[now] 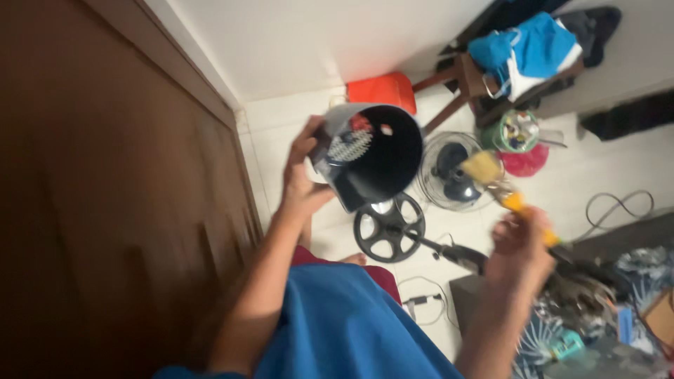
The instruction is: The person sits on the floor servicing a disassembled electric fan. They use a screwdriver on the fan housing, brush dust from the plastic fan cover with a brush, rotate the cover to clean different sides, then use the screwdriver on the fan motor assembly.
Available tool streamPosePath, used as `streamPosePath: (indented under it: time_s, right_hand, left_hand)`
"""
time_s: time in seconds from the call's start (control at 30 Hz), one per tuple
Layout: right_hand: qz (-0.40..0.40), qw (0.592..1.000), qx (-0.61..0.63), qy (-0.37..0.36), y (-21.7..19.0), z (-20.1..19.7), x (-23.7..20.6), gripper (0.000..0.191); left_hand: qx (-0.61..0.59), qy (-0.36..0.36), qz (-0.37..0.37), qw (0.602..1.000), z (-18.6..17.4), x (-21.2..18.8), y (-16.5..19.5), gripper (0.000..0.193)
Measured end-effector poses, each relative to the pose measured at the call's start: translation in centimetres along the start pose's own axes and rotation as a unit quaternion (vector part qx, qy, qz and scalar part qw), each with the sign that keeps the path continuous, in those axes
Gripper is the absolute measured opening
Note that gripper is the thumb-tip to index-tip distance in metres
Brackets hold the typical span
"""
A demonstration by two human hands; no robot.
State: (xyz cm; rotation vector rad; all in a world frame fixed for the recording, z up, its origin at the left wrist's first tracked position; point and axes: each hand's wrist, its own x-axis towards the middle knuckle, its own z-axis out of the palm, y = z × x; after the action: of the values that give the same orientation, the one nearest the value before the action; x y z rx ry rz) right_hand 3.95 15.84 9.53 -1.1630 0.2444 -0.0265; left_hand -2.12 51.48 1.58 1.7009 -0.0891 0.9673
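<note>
Dark bucket-like container is up in the air at about 11 o'clock from the middle of the view, tilted so its open mouth faces the camera, and the inside looks plain black. The left hand has it by the near-left side, fingers wrapped around the wall and rim, so that hand is closed on it, not spread. There's a label patch on the outside near the thumb, too blurry to make out.

Over at 3 o'clock the right hand is curled tight round the yellow-orange handle of a paintbrush. The pale bristles point up toward 12 o'clock and sit just right of the container's rim, not touching it as far as I can tell. Motion blur here, so the exact finger positions are fuzzy.

Down on the white tiled floor between the two hands: a round fan guard and a black spoked wheel-shaped part, close to each other. At 12 o'clock there's an orange-red box thing against the wall, and at 1 o'clock a wooden stool piled with blue cloth. A brown wooden door fills the whole 9 o'clock side.
</note>
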Motion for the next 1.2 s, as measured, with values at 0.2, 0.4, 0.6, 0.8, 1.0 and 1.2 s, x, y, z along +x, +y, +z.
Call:
streamPosePath:
  time_s: [0.2,0.4,0.6,0.8,1.0,1.2]
  right_hand:
    - [-0.092,0.995,0.01,-0.039,-5.8,7.2,-3.6,0.045]
    - [-0.16,0.982,-0.097,-0.029,-3.4,12.0,-4.0,0.061]
    - [-0.088,0.987,-0.043,-0.128,0.4,14.9,2.0,0.053]
    - [0.1,0.982,0.044,-0.157,3.2,16.5,5.8,0.059]
    - [0.067,0.968,0.045,-0.236,2.6,17.0,9.6,0.062]
    - [0.041,0.936,0.054,-0.344,1.1,18.2,11.2,0.053]
  left_hand:
    - [-0.638,0.117,-0.265,0.713,2.6,1.9,-6.9,0.096]
    - [-0.644,0.16,-0.362,0.655,5.4,1.3,-9.6,0.086]
    - [-0.219,0.014,0.027,0.975,7.7,2.9,-5.2,0.092]
    - [-0.004,-0.033,0.049,0.998,7.2,5.1,-3.5,0.097]
    - [-0.021,-0.202,-0.002,0.979,5.0,6.9,-2.2,0.1]
    - [-0.439,-0.025,-0.316,0.841,5.3,7.1,0.1,0.098]
